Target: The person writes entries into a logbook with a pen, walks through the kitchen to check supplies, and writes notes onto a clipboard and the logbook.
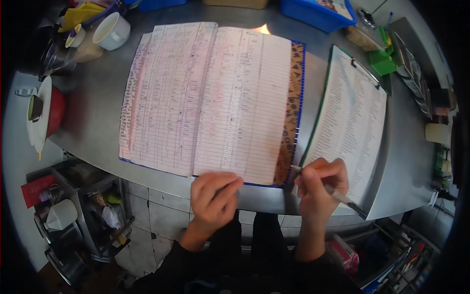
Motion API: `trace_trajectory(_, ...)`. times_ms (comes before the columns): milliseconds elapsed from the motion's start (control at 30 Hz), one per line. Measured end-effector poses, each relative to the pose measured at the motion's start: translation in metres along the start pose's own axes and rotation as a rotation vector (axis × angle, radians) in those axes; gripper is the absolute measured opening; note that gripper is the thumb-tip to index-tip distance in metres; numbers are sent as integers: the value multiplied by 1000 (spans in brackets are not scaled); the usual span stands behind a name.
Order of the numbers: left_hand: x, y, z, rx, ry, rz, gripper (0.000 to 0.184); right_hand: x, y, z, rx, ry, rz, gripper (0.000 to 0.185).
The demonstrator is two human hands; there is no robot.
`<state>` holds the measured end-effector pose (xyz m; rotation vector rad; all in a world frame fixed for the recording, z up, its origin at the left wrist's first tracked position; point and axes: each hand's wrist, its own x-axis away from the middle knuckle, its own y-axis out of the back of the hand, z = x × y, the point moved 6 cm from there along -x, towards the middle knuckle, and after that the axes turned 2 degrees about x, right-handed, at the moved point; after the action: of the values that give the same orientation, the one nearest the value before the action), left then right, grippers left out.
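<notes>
An open ledger notebook [254,108] with handwritten columns lies on the steel table. My left hand [213,198] is at its lower edge near the middle fold, fingers curled together and nothing visible in them. Between the thumb and fingers of my right hand [320,186] is a pen [345,200], its tip pointing up and left towards the notebook's lower right corner. Right of the notebook lies a clipboard [350,108] holding a densely written sheet. My right hand covers part of that sheet's lower left corner.
The steel table [93,117] ends just in front of my body. A white cup [111,31] stands at the back left, and a red bowl [56,109] at the left edge. Blue bins [318,13] line the back. A cart [93,206] stands below left.
</notes>
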<state>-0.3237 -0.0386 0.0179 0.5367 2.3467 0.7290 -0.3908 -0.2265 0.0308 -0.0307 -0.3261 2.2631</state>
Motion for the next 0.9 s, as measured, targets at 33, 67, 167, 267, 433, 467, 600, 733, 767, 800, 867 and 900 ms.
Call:
trace_trajectory(33, 3, 0, 4, 4, 8, 3, 35, 3, -15, -4, 117, 20, 49, 24)
trace_trajectory(67, 6, 2, 7, -12, -8, -6, 34, 10, -27, -10, 111, -32, 16, 28)
trace_trajectory(167, 9, 6, 10, -41, -9, -29, 31, 21, -53, -29, 334, 149, 101, 24)
trace_trajectory(267, 9, 6, 14, 10, 13, 6, 30, 27, -56, -44, 600, 281, 56, 24)
trace_trajectory(433, 11, 5, 16, 13, 40, 55, 29, 29, -63, -40, 641, 348, 41, 24)
trace_trajectory(467, 11, 5, 16, 6, 46, 61, 29, 29, -63, -40, 665, 374, 43, 24)
trace_trajectory(600, 13, 3, 19, 15, 68, 70, 27, 29, -67, -38, 765, 435, 64, 26)
trace_trajectory(733, 15, 3, 20, 38, 54, 56, 26, 29, -68, -38, 784, 423, 49, 27)
trace_trajectory(767, 16, 3, 20, 48, 49, 55, 26, 28, -68, -38, 779, 433, 63, 27)
trace_trajectory(800, 16, 2, 20, 50, 49, 62, 26, 29, -68, -37, 775, 442, 76, 27)
trace_trajectory(867, 14, 4, 19, 43, 32, 23, 26, 28, -69, -38, 761, 437, 62, 27)
trace_trajectory(900, 15, 4, 19, 43, 32, 26, 26, 29, -69, -38, 745, 440, 55, 27)
